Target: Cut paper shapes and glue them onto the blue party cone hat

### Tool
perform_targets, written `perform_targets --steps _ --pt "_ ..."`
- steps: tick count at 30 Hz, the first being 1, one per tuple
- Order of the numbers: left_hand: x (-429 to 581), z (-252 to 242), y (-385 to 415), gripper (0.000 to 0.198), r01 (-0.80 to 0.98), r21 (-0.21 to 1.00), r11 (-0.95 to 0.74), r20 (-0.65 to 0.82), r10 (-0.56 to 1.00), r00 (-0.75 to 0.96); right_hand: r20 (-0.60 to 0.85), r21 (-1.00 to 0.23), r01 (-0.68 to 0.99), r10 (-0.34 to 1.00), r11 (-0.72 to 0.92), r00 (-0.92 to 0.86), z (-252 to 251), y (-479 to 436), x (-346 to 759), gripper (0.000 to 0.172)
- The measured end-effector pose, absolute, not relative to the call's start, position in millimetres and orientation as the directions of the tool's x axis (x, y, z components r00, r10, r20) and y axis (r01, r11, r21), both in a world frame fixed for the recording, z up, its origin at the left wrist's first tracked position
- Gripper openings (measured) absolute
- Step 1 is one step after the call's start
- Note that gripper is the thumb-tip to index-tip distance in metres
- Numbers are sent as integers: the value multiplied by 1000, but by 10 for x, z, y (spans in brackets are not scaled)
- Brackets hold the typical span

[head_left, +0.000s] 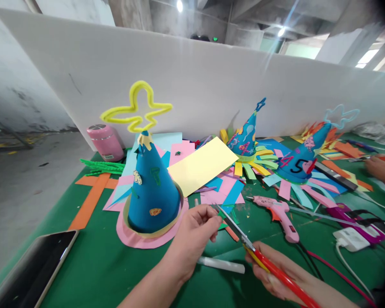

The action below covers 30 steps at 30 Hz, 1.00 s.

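Note:
Fingers curled and pressed together, my left hand (197, 231) is closed over the table, and whatever it pinches is too small or hidden to make out. My right hand (284, 259) grips scissors (248, 243) with red and yellow handles, their blades pointing up-left toward my left fingertips. Just left of my left hand stands a blue cone hat (155, 184) with a pink brim, small stickers and a yellow pipe-cleaner shape (141, 87) on top. A white marker (224, 264) lies beneath, between my hands. Behind my left hand is a pale yellow paper sheet (203, 166).
A pink glue gun (276, 209) lies right of centre, near a white plug adapter (351, 239) and cables. Two more cone hats (245, 139) stand behind. A phone (38, 265), green pipe cleaners (101, 167) and a pink bottle (105, 143) are leftward. Another person's hand (381, 169) is at far right.

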<state>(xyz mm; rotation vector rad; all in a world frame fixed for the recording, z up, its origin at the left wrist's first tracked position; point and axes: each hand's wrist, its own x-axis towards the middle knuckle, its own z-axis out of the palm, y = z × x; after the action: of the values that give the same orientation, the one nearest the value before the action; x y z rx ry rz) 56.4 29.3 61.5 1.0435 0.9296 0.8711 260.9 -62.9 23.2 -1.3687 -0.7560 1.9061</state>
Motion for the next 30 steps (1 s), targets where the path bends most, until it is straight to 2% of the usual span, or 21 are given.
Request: perform_targets --steps 6,12,17,21,25,30 --pt "564 607 292 15 -166 940 297 -223 906 361 -527 -790 -144 781 -595 -336 154 -599 2590 60" --pt "566 603 288 18 -154 944 292 -219 903 370 -488 -760 -211 754 -615 -440 271 -556 2446 47" --pt "578 608 282 22 -82 971 225 -188 928 322 -485 -743 -211 728 -636 -485 272 -517 2433 47" --pt "580 629 280 23 -67 976 205 -174 932 317 -464 -751 -209 726 -626 -507 111 -471 2468 52" --pt "574 637 272 25 -102 973 208 -166 932 324 -522 -711 -131 642 -691 -561 -176 -415 2509 51" --pt "587 612 275 26 -125 963 240 -187 923 336 -526 -711 -127 643 -692 -556 -378 -400 2543 53"
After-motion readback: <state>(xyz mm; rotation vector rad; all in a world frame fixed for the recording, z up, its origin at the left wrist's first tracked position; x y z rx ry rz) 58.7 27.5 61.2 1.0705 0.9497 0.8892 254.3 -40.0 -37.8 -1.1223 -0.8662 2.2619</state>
